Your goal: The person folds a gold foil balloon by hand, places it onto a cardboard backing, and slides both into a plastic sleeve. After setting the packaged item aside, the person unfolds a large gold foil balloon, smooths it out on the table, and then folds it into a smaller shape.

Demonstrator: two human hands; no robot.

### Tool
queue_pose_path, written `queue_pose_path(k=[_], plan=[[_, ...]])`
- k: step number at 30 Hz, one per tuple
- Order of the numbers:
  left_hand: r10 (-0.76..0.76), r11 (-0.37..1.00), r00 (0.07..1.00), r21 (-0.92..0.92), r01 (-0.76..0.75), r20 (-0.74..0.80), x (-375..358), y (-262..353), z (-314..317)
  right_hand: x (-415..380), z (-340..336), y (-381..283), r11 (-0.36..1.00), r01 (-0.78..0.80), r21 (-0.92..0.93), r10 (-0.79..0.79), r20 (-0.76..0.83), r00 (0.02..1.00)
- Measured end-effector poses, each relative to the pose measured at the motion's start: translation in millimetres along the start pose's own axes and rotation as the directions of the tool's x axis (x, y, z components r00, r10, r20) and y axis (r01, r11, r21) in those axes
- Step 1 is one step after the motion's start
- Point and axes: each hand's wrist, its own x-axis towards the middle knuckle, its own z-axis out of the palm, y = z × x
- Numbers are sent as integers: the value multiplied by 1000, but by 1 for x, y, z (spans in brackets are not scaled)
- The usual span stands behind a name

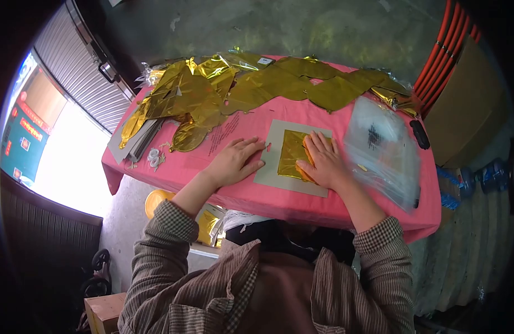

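Observation:
A grey card (269, 170) lies on the pink-covered table in front of me, with a folded square of gold foil (289, 158) on top of it. My right hand (325, 162) rests flat on the foil's right side, fingers stretched and slightly spread. Some orange-gold foil shows along the edge of that hand. At the card's left edge, my left hand (234, 162) lies flat on the cloth, its fingers extended and holding nothing. Fingertips of the left hand reach the card's border.
Flat gold foil balloons (268, 89) cover the back of the table. Clear plastic bags (379, 147) and a black object (419, 134) lie at right. To the left are stacked grey cards (142, 142) and small white rolls (154, 158). A cardboard sheet (463, 111) stands beyond the right end.

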Motion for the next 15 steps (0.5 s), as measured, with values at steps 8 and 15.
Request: queue_pose_path(k=[8,15], plan=[[-69,997,997,-39,67,-42,4,9,-8,1,0,0,1000,-6,17,6,24,1000],[127,992,985,7,-127,-118,-4,-3,-6,0,1,1,1000,-11,0,11,9,1000]])
